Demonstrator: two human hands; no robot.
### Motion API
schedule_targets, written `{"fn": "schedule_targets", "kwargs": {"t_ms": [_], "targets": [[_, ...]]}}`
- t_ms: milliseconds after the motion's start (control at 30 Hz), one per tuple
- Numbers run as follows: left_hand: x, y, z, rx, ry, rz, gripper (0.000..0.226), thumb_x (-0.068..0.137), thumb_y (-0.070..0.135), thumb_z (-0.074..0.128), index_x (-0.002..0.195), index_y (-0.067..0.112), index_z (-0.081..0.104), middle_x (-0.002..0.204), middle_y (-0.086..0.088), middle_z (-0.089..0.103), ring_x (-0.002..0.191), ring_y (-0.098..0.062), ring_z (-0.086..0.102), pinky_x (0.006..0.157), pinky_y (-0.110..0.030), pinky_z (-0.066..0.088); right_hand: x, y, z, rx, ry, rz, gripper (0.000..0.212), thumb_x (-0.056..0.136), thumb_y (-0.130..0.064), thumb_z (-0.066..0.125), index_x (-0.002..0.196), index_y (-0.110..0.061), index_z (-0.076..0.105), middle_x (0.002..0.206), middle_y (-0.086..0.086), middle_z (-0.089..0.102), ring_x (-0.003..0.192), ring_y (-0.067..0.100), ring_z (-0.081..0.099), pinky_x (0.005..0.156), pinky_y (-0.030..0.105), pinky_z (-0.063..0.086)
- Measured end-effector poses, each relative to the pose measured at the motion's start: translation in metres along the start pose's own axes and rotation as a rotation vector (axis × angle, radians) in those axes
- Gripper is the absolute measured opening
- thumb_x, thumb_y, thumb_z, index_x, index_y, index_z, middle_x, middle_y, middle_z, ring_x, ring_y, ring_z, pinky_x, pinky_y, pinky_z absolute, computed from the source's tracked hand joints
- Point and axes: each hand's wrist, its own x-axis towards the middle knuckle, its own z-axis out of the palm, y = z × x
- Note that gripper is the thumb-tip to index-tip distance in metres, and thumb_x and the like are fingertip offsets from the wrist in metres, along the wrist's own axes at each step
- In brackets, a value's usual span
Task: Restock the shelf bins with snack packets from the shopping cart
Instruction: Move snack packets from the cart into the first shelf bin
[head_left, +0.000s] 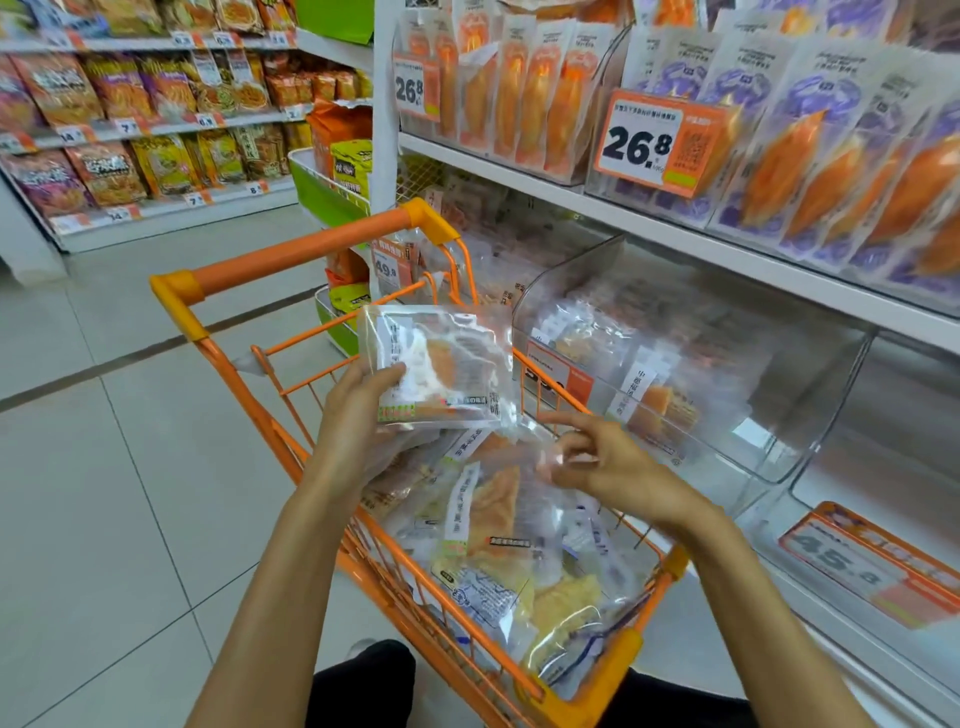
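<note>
My left hand (358, 410) grips a clear snack packet (447, 358) with orange and white contents, held up above the orange shopping cart (291, 260). My right hand (597, 457) hovers over the cart with the forefinger stretched toward that packet and the other fingers loosely curled; it touches a clear packet corner but I cannot tell if it pinches it. Several more packets (493, 525) lie piled in the cart. To the right, a clear shelf bin (727, 364) holds a few similar packets.
A second clear bin (883, 467) with a 45.8 price tag (862, 566) sits further right on the same shelf. The shelf above carries orange and purple packets with 26.8 tags (654, 140). Across the tiled aisle (104, 441), shelves hold snack bags. A green rack (322, 192) stands beyond the cart.
</note>
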Motion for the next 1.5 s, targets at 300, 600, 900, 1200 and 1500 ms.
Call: {"fn": "schedule_targets", "kwargs": {"t_ms": [300,600,900,1200,1500], "targets": [[-0.003,-0.014,0.024,0.107,0.013,-0.059,0.030,0.098,0.018,0.048,0.128,0.023,0.053,0.109,-0.005,0.065,0.083,-0.018,0.063,0.066,-0.031,0.051,-0.012,-0.006,-0.035,0.566,0.207,-0.041,0.024,0.093,-0.005,0.052,0.091,-0.020,0.071,0.083,-0.009,0.071,0.079,0.000,0.064,0.071,0.008,0.048],[-0.018,-0.020,0.062,0.180,-0.293,-0.278,0.042,0.099,0.037,0.044,0.138,0.020,0.045,0.134,0.006,0.048,0.126,-0.020,0.047,0.102,-0.040,0.040,0.016,0.006,-0.012,0.546,0.540,0.141,0.019,0.097,-0.008,0.050,0.110,-0.009,0.065,0.093,0.002,0.061,0.082,0.011,0.053,0.075,0.018,0.044],[-0.007,-0.018,0.034,0.132,-0.050,0.164,0.053,0.086,0.040,0.065,0.134,0.028,0.048,0.127,0.004,0.061,0.114,-0.014,0.061,0.094,-0.042,0.052,0.026,-0.005,0.010,0.164,0.761,-0.112,0.017,0.094,-0.011,0.054,0.109,-0.017,0.058,0.085,-0.011,0.056,0.080,0.004,0.054,0.071,0.014,0.043],[0.003,-0.009,-0.001,-0.062,0.264,0.131,0.029,0.093,0.021,0.060,0.121,0.019,0.053,0.111,-0.001,0.065,0.086,-0.008,0.065,0.068,-0.021,0.051,0.035,0.026,0.050,-0.748,0.044,0.109,0.075,0.089,-0.056,0.052,0.150,-0.027,0.021,0.159,-0.005,0.017,0.147,0.017,0.010,0.118,0.044,0.007],[0.001,-0.004,0.008,-0.106,0.192,0.056,0.029,0.094,0.019,0.057,0.123,0.020,0.054,0.105,0.001,0.065,0.081,-0.010,0.063,0.057,-0.021,0.053,0.014,-0.002,0.037,-0.906,-0.116,0.219,0.077,0.072,-0.034,0.078,0.134,-0.025,0.033,0.138,0.000,0.037,0.126,0.024,0.029,0.101,0.036,0.026]]}}
